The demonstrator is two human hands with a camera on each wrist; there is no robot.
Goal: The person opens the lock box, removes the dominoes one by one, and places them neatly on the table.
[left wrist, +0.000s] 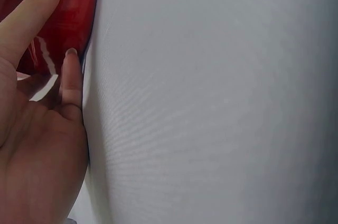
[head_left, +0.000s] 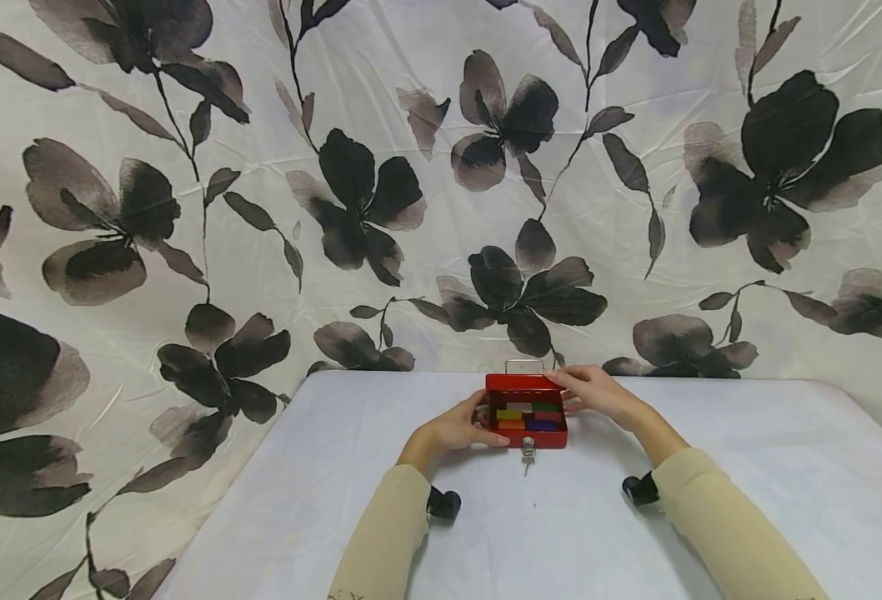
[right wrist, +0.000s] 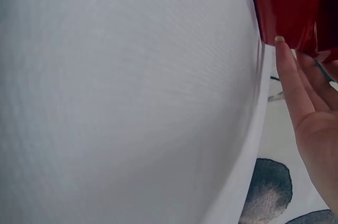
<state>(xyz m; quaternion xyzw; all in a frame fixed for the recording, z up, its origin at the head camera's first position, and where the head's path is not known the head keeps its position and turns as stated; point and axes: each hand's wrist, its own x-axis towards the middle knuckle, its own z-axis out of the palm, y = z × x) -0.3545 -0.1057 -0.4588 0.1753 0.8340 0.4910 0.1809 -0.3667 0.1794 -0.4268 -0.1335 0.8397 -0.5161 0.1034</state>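
A small red metal cash box [head_left: 552,440] stands on the white table with its lid [head_left: 516,382] raised at the back. Inside lie several coloured blocks, among them a yellow block [head_left: 508,414], an orange block [head_left: 511,425], a blue block [head_left: 541,425] and a green block [head_left: 544,407]. My left hand [head_left: 452,425] grips the box's left side, thumb along the front and fingers at the side and behind. At the lid's right corner my right hand [head_left: 598,392] holds its edge; in the right wrist view a fingertip touches the red side wall [right wrist: 288,7].
Keys [head_left: 528,454] hang from the lock at the box's front. A wire handle [head_left: 523,362] rises behind the lid. The white table [head_left: 298,500] ends just behind the box, before a flower-printed cloth [head_left: 426,325]. Black wrist mounts [head_left: 444,504] sit under both forearms.
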